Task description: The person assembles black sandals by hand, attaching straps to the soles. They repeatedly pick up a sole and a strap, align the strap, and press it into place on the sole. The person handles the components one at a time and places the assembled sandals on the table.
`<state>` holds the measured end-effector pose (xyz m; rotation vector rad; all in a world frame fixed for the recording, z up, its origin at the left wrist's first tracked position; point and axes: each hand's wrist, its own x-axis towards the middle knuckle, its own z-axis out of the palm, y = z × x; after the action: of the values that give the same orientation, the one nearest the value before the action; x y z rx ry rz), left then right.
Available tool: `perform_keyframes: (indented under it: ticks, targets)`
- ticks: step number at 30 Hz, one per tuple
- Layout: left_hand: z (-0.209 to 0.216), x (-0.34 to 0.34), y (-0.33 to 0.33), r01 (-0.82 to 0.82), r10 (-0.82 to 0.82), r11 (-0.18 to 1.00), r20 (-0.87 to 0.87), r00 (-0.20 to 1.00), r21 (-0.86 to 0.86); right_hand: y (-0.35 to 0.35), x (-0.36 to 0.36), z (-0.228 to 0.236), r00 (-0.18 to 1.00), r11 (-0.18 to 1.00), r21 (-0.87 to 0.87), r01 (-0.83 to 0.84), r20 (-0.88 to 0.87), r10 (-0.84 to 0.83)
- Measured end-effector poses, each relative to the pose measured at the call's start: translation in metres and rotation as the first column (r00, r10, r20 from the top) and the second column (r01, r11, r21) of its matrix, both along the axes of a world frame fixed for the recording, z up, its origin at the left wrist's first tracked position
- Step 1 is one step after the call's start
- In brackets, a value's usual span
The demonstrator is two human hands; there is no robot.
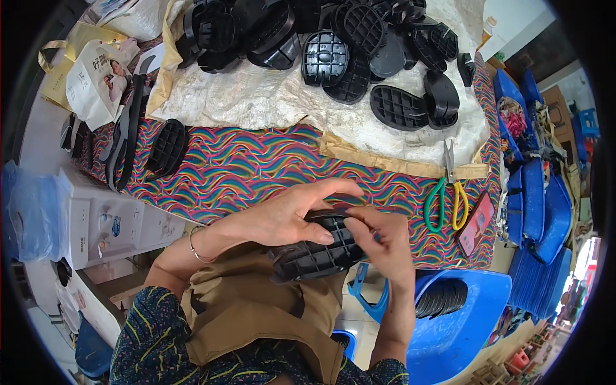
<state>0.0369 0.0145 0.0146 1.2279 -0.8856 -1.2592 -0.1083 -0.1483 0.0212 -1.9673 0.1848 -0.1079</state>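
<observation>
Above my lap, at the table's near edge, I hold a black moulded shoe sole piece [312, 262] with its gridded, ribbed side turned up. My left hand [289, 215] grips it from the far left, thumb pressed on the ribs and index finger reaching out past it. My right hand [385, 244] pinches its right edge between thumb and bent fingers. Whatever lies under those fingertips is hidden. Scissors [449, 186] with one green and one yellow handle rest on the table to the right of my hands.
A white woven sack [256, 96] at the back carries a heap of black sole pieces [366, 29]. One gridded piece [168, 147] and long black soles [125, 135] lie left. A phone [476, 224] sits right. A blue tub [462, 327] below holds stacked black parts [443, 298].
</observation>
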Motion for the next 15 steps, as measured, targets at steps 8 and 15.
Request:
perform_keyframes:
  ticks: [8,15]
  targets:
    - [0.001,0.000,-0.002,-0.098,0.101,0.995,-0.085,0.991,0.036,-0.005,-0.019,-0.029,0.994,0.946,0.304,0.112,-0.033,-0.107]
    - [0.002,-0.006,-0.005,-0.235,0.232,0.971,-0.084,0.969,-0.032,0.031,-0.016,-0.041,0.904,0.858,-0.315,0.405,0.276,-0.325]
